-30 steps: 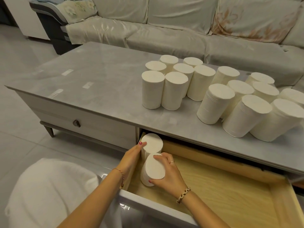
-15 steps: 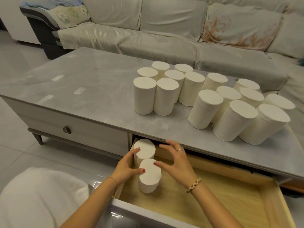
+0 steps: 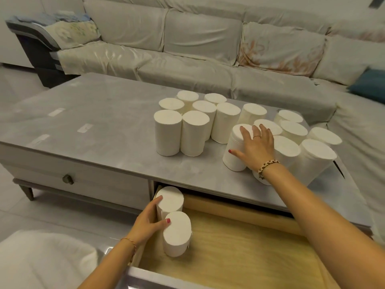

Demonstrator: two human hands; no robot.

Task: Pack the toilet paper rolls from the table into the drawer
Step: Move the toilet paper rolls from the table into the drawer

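Several white toilet paper rolls (image 3: 167, 132) stand on the grey table (image 3: 104, 132), in one cluster at the middle and another at the right. My right hand (image 3: 256, 147) lies on a roll (image 3: 234, 157) at the front of the right cluster, thumb on its side and fingers spread over its top. Below the tabletop the wooden drawer (image 3: 250, 247) is pulled out. Two rolls stand upright in its left corner, the back roll (image 3: 169, 202) and the front roll (image 3: 177, 234). My left hand (image 3: 149, 221) rests against both of them from the left.
A closed drawer with a round knob (image 3: 67, 179) is to the left of the pulled-out one. A covered sofa (image 3: 187, 59) runs behind the table, with a teal cushion (image 3: 368, 84) at the right. A white padded seat (image 3: 41, 261) sits at the lower left.
My right hand left the rolls in the drawer and rose to the right cluster on the table. My left hand stayed against the two rolls in the drawer.
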